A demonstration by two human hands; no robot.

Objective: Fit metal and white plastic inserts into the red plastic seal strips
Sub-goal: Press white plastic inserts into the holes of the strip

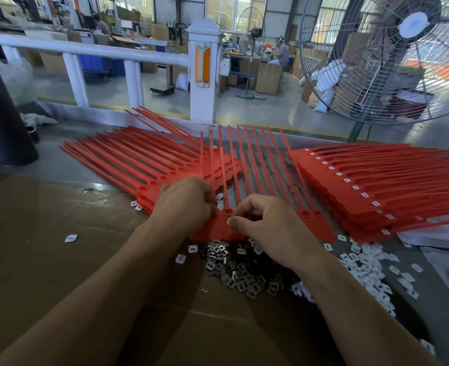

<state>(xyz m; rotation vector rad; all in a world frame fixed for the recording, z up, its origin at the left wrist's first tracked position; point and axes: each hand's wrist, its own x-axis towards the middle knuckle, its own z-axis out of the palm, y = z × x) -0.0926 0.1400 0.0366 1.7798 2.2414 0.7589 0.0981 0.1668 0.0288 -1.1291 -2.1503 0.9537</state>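
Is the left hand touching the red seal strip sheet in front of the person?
Touching. The head view shows the left hand with its fingertips on the red seal strip sheet, beside a socket head.

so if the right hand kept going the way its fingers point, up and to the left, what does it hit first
Most likely the left hand: the right hand points at it across the red seal strip, with little gap between them. Depth is unclear.

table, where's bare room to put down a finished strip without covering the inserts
The brown cardboard left of the left hand is mostly bare, with one stray white insert. The near cardboard between the forearms is free too. Crowded: the metal inserts under the hands, white inserts to the right, and red stacks left and right.
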